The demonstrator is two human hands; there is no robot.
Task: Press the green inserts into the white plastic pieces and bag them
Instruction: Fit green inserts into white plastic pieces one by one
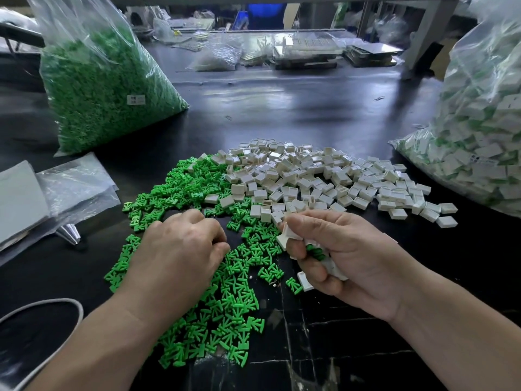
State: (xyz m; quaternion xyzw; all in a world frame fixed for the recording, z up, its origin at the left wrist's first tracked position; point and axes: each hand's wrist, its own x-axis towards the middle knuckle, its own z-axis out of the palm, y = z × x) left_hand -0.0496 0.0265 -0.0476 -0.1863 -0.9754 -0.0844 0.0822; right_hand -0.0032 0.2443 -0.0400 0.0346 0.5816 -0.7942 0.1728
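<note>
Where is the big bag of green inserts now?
In the head view the bag of green inserts stands at the far left of the table, behind the loose green pile and the flat clear bags.

The table (282, 108) was glossy black, with pale scratches and cracks across its near edge. The green inserts (225, 300) were one bright, even green; the white plastic pieces (310, 179) were off-white, slightly creamy. The clear left bag (107, 88) showed the same green all through and bore a small white label (136, 99). The clear right bag (485, 136) showed white flecked with green. The pieces in the right hand (352, 258) were white, with green between them. The cable (56, 303) was pale grey.
</note>
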